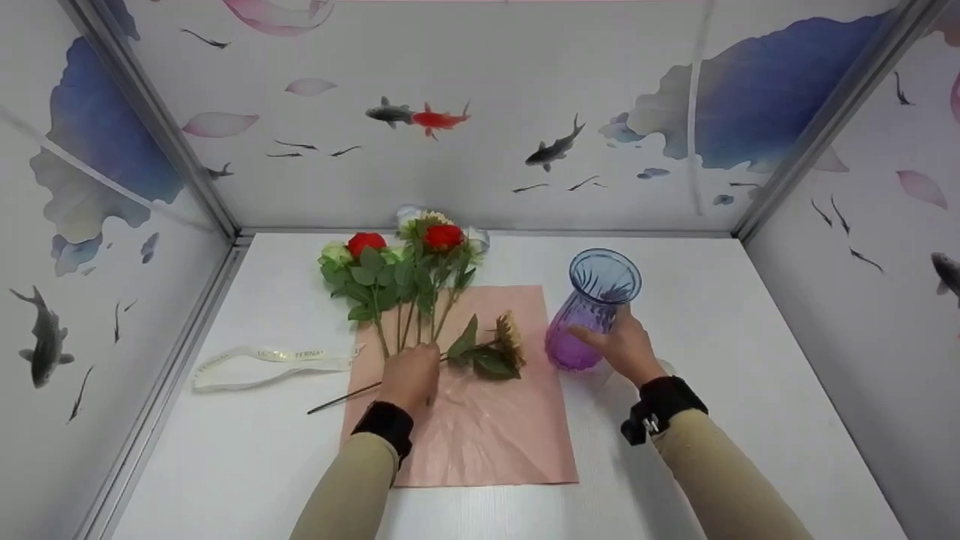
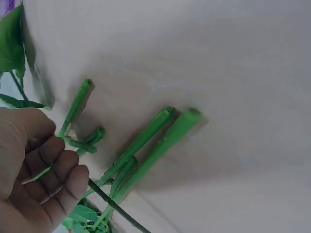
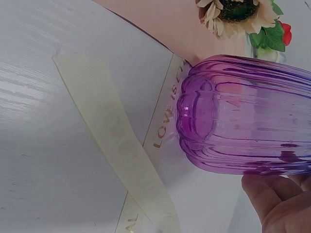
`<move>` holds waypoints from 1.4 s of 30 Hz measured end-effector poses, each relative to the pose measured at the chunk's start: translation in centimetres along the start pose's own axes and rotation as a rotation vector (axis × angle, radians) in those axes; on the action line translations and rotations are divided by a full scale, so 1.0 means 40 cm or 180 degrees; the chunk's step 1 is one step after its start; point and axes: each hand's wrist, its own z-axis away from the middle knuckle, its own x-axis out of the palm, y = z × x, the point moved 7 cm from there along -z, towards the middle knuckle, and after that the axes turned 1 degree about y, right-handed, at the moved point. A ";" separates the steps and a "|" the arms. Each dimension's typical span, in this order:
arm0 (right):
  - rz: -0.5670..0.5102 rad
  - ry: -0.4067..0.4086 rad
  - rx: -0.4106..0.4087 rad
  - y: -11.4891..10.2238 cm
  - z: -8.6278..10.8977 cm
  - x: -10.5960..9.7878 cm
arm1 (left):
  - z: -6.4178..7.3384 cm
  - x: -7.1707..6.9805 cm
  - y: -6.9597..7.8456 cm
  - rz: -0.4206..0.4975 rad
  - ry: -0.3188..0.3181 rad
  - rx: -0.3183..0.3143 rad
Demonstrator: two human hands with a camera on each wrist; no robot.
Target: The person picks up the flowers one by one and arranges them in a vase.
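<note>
My left hand (image 1: 411, 375) grips several green flower stems (image 2: 155, 150) near their lower part; cut ends stick out past the fingers in the left wrist view. Beyond this hand spread red roses (image 1: 444, 237), pale green blooms (image 1: 336, 253) and leaves. A sunflower (image 1: 510, 341) lies to its right, its dark stem crossing under or through the hand; which one is hidden. My right hand (image 1: 630, 349) holds a ribbed glass vase (image 1: 574, 330), blue at the flared rim and purple at the base. The vase leans slightly, mouth up; its inside shows no flowers.
Pink wrapping paper (image 1: 495, 442) lies flat beneath the stems on the white table (image 1: 750, 390). A cream printed ribbon (image 1: 255, 367) lies at left; another ribbon (image 3: 107, 121) crosses the table beside the vase. Printed panels (image 1: 480, 180) wall in the back and both sides.
</note>
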 end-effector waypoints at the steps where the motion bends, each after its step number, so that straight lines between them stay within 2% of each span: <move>1: -0.0007 0.0000 0.0001 0.000 0.001 -0.001 | -0.001 -0.006 0.003 -0.0043 0.0081 0.0038; 7: -0.0052 -0.0042 0.0086 0.005 0.001 0.000 | -0.012 -0.061 0.024 -0.0274 0.0652 0.0214; 12: -0.0069 -0.0054 0.0092 0.005 -0.001 0.002 | -0.022 -0.112 0.036 -0.0317 0.0937 0.0292; 19: -0.0072 -0.0049 0.0068 0.001 -0.004 0.000 | -0.035 -0.196 0.047 -0.0068 0.1360 0.0302; 28: -0.0067 -0.0058 0.0086 0.005 -0.003 0.002 | -0.045 -0.266 0.045 0.0386 0.1648 0.0204; 36: -0.0052 -0.0023 0.0031 0.004 -0.003 0.001 | -0.044 -0.300 0.031 0.1102 0.1706 0.0064; 42: -0.0064 -0.0017 0.0020 0.003 0.000 0.000 | -0.037 -0.334 0.018 0.1274 0.1939 0.0017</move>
